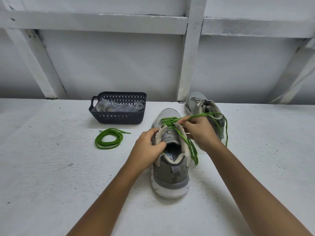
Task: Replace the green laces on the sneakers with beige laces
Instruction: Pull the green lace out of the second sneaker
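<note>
Grey sneaker [171,169] at centre of white tabletop [51,176], heel toward camera, green lace [170,123] partly loosened, loose ends trailing down its right side. Left hand [150,144] grips sneaker's collar; right hand [199,132] pinches lace above eyelets. Second sneaker [198,102] just behind, to right. Coiled green lace [109,138] lies left; beyond it, dark basket [117,117] holding plastic-wrapped items.

One partial print, nothing else legible
On the insole [171,155] of the near sneaker [170,174] stand the letters "RY FO"; the rest is hidden.
</note>
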